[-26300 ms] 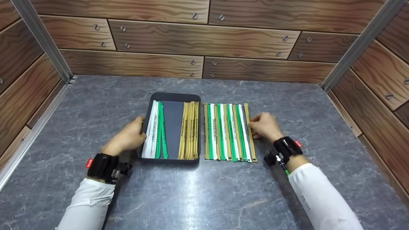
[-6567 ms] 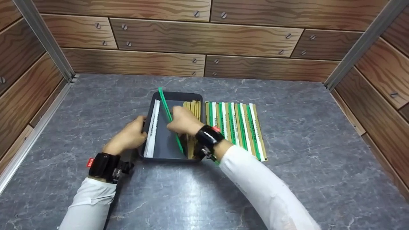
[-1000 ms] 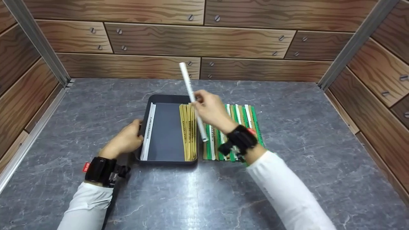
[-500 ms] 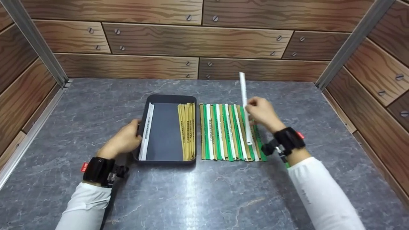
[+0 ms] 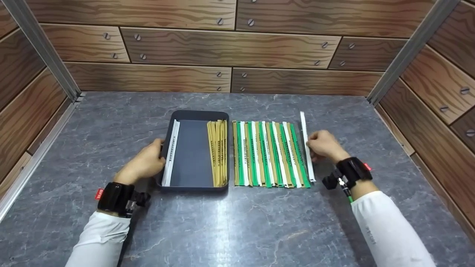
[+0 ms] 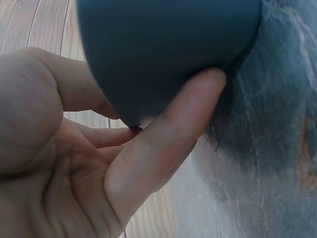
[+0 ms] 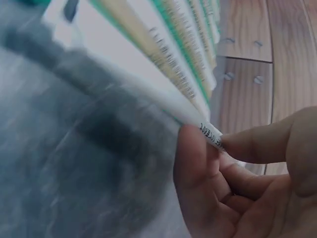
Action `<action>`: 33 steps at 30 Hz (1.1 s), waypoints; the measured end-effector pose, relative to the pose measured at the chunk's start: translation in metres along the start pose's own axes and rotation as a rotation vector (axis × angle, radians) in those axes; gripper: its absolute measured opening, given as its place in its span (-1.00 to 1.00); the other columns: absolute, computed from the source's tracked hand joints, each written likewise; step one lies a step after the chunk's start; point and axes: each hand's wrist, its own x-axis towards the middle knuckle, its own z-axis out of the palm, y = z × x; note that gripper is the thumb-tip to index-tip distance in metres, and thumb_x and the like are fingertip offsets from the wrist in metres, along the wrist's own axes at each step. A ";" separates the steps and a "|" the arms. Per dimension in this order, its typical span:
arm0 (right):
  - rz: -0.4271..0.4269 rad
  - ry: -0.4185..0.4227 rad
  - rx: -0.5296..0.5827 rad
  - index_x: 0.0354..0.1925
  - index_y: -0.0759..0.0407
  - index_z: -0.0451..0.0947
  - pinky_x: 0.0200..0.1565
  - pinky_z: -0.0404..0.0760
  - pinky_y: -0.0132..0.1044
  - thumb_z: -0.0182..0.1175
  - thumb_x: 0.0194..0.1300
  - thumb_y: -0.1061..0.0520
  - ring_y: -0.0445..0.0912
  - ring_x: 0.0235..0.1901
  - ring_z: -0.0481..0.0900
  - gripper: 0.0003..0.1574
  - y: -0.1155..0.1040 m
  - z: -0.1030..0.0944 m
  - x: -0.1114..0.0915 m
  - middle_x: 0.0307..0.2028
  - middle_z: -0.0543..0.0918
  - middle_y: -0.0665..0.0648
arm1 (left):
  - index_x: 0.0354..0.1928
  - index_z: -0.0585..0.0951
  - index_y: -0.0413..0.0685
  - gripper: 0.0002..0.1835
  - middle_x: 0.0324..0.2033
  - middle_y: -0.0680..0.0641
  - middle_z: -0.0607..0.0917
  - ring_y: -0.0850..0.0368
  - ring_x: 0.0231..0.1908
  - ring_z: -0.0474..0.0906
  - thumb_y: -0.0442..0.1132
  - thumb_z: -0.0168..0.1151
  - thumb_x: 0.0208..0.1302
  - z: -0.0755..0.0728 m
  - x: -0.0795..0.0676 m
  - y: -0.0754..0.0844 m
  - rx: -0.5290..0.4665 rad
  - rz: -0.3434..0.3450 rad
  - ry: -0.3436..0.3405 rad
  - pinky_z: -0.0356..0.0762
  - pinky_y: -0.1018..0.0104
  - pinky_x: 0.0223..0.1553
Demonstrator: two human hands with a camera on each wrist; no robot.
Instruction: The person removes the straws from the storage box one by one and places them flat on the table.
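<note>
My right hand (image 5: pixel 326 145) pinches a long slim white packet (image 5: pixel 304 128) with print on it, thumb against fingers. The packet stands close over the table, just right of a row of gold, green and white packets (image 5: pixel 269 154) laid side by side. In the right wrist view, that white packet (image 7: pixel 133 72) runs along the row's edge. My left hand (image 5: pixel 144 163) grips the left wall of a dark tray (image 5: pixel 193 155); the left wrist view shows thumb and fingers around the tray's side (image 6: pixel 163 49). Inside the tray lie white packets (image 5: pixel 171 152) at left and gold packets (image 5: pixel 218 152) at right.
The grey marbled table (image 5: pixel 256 226) stretches in front of the tray and row. Wood-patterned walls (image 5: pixel 178 48) stand behind and at both sides, with metal posts (image 5: pixel 412 52) at the corners.
The right hand has carried the white packet from over the tray to the row's right end and lowered it. Earlier green packets have left the tray; the row has grown rightward. Left hand stays.
</note>
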 end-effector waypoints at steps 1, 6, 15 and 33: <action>0.002 -0.006 -0.007 0.06 0.59 0.47 -0.52 0.72 -0.29 0.01 0.39 0.30 -0.16 -0.63 0.57 -0.61 0.003 0.001 0.000 -0.52 0.57 0.14 | 0.40 0.19 -0.61 -0.36 0.19 -0.63 0.50 -0.49 0.26 0.44 -0.49 0.01 0.29 0.000 0.000 0.000 -0.002 -0.001 0.001 0.35 -0.28 0.38; 0.001 -0.017 -0.016 0.14 0.59 0.44 -0.51 0.73 -0.30 0.04 0.39 0.30 -0.15 -0.58 0.57 -0.56 0.011 0.009 -0.001 -0.42 0.56 0.17 | 0.36 0.23 -0.60 -0.38 0.15 -0.62 0.53 -0.50 0.22 0.46 -0.48 0.02 0.26 0.002 0.001 -0.004 0.009 0.006 0.022 0.39 -0.31 0.33; -0.015 0.024 -0.027 0.14 0.60 0.49 -0.52 0.74 -0.28 0.07 0.32 0.31 -0.15 -0.57 0.60 -0.51 0.012 0.016 -0.002 -0.32 0.63 0.24 | 0.40 0.20 -0.61 -0.37 0.21 -0.63 0.48 -0.51 0.28 0.42 -0.49 0.03 0.30 0.000 -0.002 0.003 -0.004 -0.017 0.000 0.33 -0.29 0.39; -0.042 0.037 -0.072 0.20 0.61 0.47 -0.53 0.73 -0.29 0.01 0.30 0.33 -0.15 -0.57 0.60 -0.45 0.011 0.019 -0.004 -0.22 0.66 0.34 | 0.36 0.25 -0.62 -0.39 0.12 -0.61 0.55 -0.48 0.19 0.50 -0.51 0.05 0.26 0.001 -0.001 0.003 0.005 0.011 0.010 0.43 -0.29 0.30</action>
